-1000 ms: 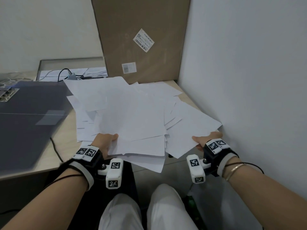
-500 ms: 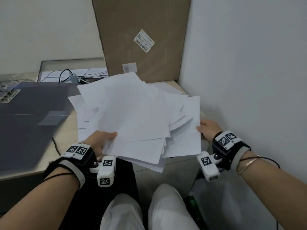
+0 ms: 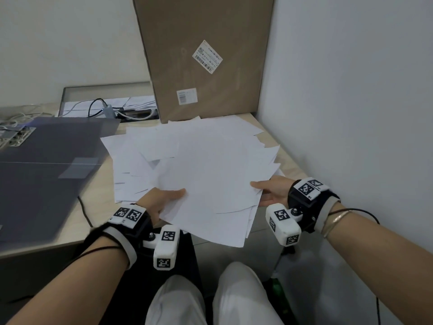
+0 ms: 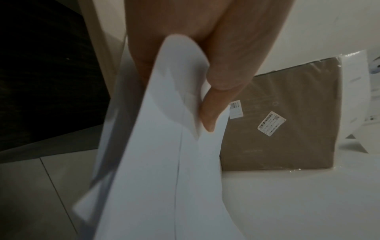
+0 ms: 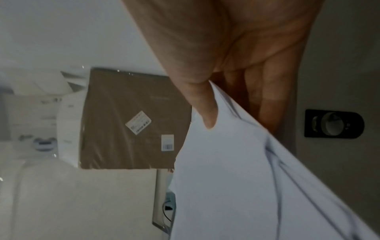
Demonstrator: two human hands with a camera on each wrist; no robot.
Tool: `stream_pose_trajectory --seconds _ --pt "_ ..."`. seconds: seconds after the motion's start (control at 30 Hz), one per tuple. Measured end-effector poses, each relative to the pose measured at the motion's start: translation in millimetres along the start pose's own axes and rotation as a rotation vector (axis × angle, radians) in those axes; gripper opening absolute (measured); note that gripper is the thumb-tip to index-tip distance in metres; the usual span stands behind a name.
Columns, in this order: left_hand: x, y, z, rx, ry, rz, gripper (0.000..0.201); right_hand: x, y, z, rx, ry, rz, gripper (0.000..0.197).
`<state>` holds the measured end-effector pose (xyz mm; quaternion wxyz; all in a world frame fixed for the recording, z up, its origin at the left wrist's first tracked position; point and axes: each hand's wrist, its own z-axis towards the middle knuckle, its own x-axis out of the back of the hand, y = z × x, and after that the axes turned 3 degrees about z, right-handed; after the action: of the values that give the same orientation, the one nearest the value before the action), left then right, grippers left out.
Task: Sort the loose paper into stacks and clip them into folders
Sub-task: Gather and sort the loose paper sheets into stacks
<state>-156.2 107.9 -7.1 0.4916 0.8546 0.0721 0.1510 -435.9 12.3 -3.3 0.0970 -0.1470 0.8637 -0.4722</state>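
Observation:
A loose bundle of white paper sheets [image 3: 206, 181] is held between both hands over the desk's front edge. My left hand [image 3: 164, 200] pinches the bundle's near left side, thumb on top [image 4: 207, 112]. My right hand [image 3: 269, 191] pinches the right edge, thumb on top and fingers beneath [image 5: 207, 113]. More white sheets [image 3: 131, 165] lie spread on the desk under and to the left of the bundle. Grey translucent folders [image 3: 46, 165] lie flat on the left of the desk.
A tall brown cardboard box [image 3: 201, 55] leans against the back wall behind the paper. The white wall [image 3: 351, 113] runs close along the right. A tray with cables [image 3: 105, 109] sits at the back left. The wooden desk [image 3: 288, 165] ends just before my knees [image 3: 210, 296].
Both hands have gathered the spread sheets inward into one bundle. It was tilted up off the desk half a second ago and now lies lower and flatter, with the right hand further left.

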Motion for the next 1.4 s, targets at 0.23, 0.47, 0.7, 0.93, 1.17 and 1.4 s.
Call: stream_pose_trajectory --seconds 0.23,0.47,0.7,0.93,1.17,1.4 --pt "0 13 -1 -0.006 -0.181 -0.022 0.035 -14 3 28 0.053 0.191 -0.240 0.038" --pt "28 21 31 -0.143 0.272 0.031 0.079 0 2 42 0.302 0.308 -0.205 0.031" --pt "15 53 47 -0.272 0.210 0.147 0.067 -6 -5 53 0.361 0.266 -0.059 0.020" --pt "7 63 76 -0.078 0.091 -0.096 0.076 -7 -10 62 0.393 0.216 -0.078 0.021" --pt "14 67 84 -0.127 -0.068 -0.097 0.045 -6 -14 73 0.368 0.068 -0.086 0.027" --pt "9 68 96 -0.165 0.069 0.046 0.053 -20 -19 81 0.293 0.015 -0.048 0.026"
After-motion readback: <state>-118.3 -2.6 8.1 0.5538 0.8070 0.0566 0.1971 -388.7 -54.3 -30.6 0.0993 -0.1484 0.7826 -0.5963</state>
